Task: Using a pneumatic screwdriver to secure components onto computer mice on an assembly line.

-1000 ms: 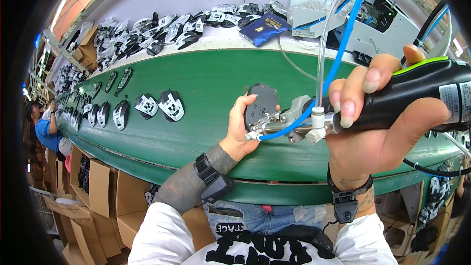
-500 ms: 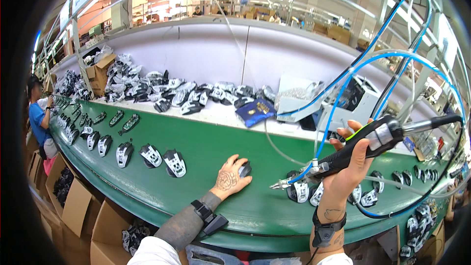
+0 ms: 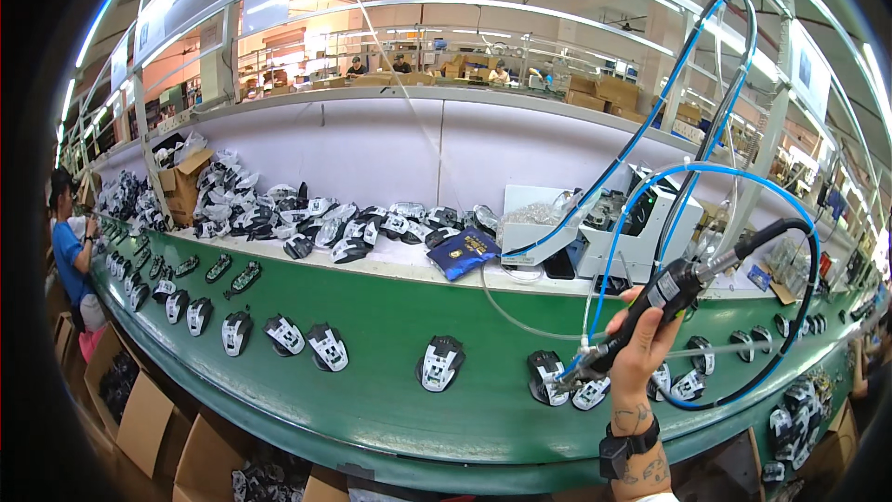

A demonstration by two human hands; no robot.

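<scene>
My right hand [image 3: 639,353] is wrapped round a black power screwdriver [image 3: 665,290] with a silver collar and a blue air hose. Its tip points down and left, over a white-and-black computer mouse part [image 3: 546,377]; touching or apart, I cannot tell. Another half-assembled mouse [image 3: 440,364], white inner side up, lies on the green belt [image 3: 381,409] left of the tool. My left hand is out of view. Further left, several similar mouse parts [image 3: 328,348] stand in a row along the belt.
Piled mouse shells [image 3: 353,232] and a dark blue packet [image 3: 462,253] lie on the ledge behind the belt. A white screw-feeding machine [image 3: 623,237] stands behind the tool. Blue hoses [image 3: 650,121] hang from above. Cardboard boxes [image 3: 130,390] line the near left, where a person in blue [image 3: 74,251] stands.
My left hand has let go of the mouse and left the view; the mouse now lies white side up. The screwdriver has been lowered toward the mouse parts at right. The view has tilted up.
</scene>
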